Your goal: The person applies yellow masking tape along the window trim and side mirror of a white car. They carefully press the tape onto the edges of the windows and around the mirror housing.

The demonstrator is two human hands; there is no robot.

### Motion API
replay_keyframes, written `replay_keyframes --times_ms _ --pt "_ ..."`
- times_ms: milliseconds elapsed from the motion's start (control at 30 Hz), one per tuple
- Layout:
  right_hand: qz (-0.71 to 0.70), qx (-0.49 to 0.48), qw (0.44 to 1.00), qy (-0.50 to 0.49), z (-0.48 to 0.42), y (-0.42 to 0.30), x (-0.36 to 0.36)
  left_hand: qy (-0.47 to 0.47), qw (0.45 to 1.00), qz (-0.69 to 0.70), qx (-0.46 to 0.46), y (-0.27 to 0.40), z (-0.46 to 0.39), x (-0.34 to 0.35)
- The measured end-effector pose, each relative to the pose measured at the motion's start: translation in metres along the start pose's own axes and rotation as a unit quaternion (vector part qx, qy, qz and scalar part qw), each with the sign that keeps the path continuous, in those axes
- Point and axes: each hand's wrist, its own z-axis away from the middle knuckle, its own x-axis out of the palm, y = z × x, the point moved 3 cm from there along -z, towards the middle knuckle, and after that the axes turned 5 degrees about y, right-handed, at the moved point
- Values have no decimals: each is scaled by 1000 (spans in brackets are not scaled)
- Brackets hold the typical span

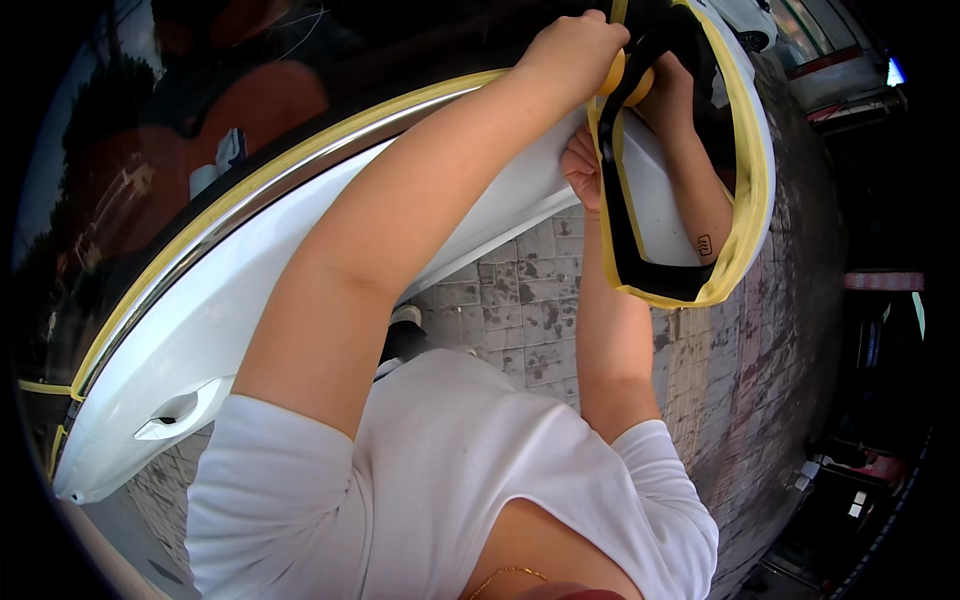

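Observation:
My left hand (581,52) grips a roll of yellow masking tape (614,73) at the inner edge of a car's side mirror; a strip of tape rises above its fingers. My right hand (582,169) is lower, with curled fingers at the mirror's inner side, partly hidden behind it. Yellow tape lines the rim of the mirror housing (765,180). The mirror glass (660,202) reflects the white door, a forearm and the tape roll. More masking tape (292,127) runs along the window edge above the chrome trim (247,180).
The white car door (247,277) with its door handle (176,411) curves along the left. Dark window glass (360,45) lies above it. Grey paving (517,300) shows below. A white car (739,22) stands at the top right.

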Motion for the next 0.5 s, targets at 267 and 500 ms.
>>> replay_keyframes --times_ms 267,500 --pt "-28 -59 997 30 7 15 3 -14 999 43 0 -6 -10 -6" --pt "-11 -180 981 74 30 43 19 -1 999 41 -7 -1 -5 -8"
